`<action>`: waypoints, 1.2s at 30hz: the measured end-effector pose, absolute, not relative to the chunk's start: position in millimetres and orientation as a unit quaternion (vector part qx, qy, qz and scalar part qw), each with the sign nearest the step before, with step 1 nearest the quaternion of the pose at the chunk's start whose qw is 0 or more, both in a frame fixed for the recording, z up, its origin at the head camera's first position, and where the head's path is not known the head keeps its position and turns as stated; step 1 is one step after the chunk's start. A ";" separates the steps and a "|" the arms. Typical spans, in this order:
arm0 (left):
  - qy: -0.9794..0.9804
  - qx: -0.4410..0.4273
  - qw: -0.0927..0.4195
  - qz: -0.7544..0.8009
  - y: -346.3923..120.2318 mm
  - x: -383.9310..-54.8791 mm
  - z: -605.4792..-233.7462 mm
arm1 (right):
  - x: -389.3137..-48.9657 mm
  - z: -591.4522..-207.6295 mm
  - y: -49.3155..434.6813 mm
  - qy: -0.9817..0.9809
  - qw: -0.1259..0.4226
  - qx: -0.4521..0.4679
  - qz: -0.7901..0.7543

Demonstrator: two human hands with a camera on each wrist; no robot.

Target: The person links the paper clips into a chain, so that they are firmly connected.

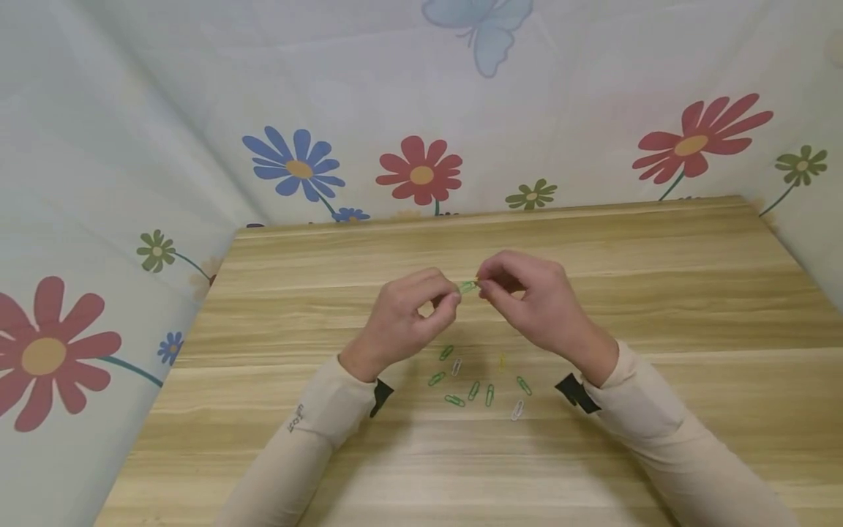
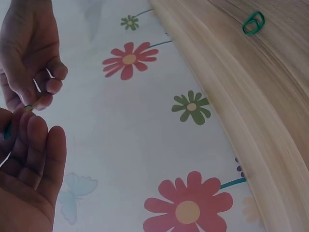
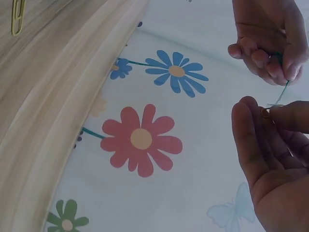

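Note:
Both hands meet above the middle of the table in the head view. My left hand (image 1: 411, 311) pinches a green paper clip (image 1: 467, 287) between thumb and fingertips, its free end toward the other hand. My right hand (image 1: 536, 300) pinches a yellow paper clip (image 3: 265, 112), mostly covered by the fingers. The two clips meet right at the right fingertips; whether they are linked I cannot tell. Below the hands lie loose paper clips: several green ones such as this green clip (image 1: 474, 391), a white clip (image 1: 517, 410) and a yellow clip (image 1: 503, 361).
The clips lie spread on a wood-grain table (image 1: 263, 410), between the forearms. A pale curtain (image 1: 566, 139) printed with flowers hangs behind the far edge and along the left side. Dark straps (image 1: 578, 393) show at both wrists.

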State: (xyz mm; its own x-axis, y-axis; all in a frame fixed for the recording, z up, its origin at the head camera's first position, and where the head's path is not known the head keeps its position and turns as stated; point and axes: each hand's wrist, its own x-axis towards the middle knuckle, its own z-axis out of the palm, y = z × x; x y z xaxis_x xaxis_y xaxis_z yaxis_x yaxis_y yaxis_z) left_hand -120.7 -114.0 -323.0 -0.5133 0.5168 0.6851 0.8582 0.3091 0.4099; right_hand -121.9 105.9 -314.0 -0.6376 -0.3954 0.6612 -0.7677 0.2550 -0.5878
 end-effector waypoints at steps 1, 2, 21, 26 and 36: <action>-0.774 -0.442 0.220 -0.397 -114.4 -121.0 -322.8 | -122.1 -313.8 105.9 -0.771 0.203 0.383 0.467; -0.771 -0.442 0.221 -0.403 -114.9 -121.4 -322.8 | -122.2 -313.5 106.2 -0.773 0.209 0.387 0.457; -0.829 -0.370 -0.029 -0.418 -113.6 -123.7 -334.2 | -109.4 -292.9 117.7 -0.777 0.151 0.355 0.497; -0.756 -0.364 -0.081 -0.538 -107.3 -122.6 -339.8 | -106.8 -289.6 116.3 -0.789 0.163 0.382 0.453; -0.651 -0.376 -0.151 -0.642 -98.0 -116.2 -341.2 | -100.9 -288.4 111.7 -0.781 0.191 0.416 0.425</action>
